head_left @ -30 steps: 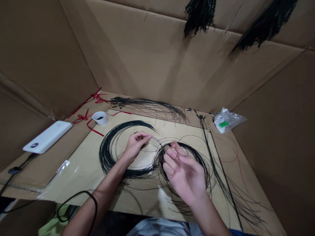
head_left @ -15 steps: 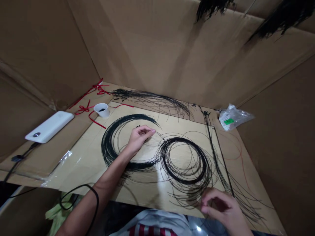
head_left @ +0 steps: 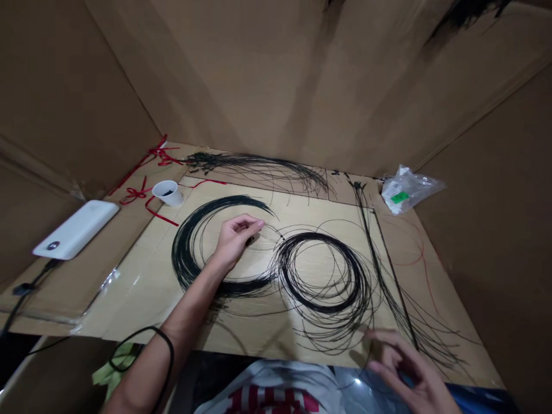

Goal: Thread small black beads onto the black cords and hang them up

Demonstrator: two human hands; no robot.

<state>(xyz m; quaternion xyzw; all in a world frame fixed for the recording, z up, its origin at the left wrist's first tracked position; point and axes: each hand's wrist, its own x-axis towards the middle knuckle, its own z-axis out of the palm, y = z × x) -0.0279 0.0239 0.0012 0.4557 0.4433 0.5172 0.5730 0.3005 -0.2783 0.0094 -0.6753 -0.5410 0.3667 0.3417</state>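
1. Thin, curved black strand [head_left: 275, 231] runs toward four o'clock from the pinching left hand [head_left: 235, 240]
2. Right hand [head_left: 407, 368], at five o'clock, has thumb and forefinger parted
3. Flat pale-tan board [head_left: 144, 296] lies beneath; brown cardboard wall [head_left: 245, 92] at twelve

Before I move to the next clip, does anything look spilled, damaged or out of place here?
Nothing looks clearly spilled or damaged. The round black coil looks slightly untidy: loose strands splay from its near side, outside its dense ring.

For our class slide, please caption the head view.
Left hand pinches a thin dark strand; right hand is near a round black coil of strands.
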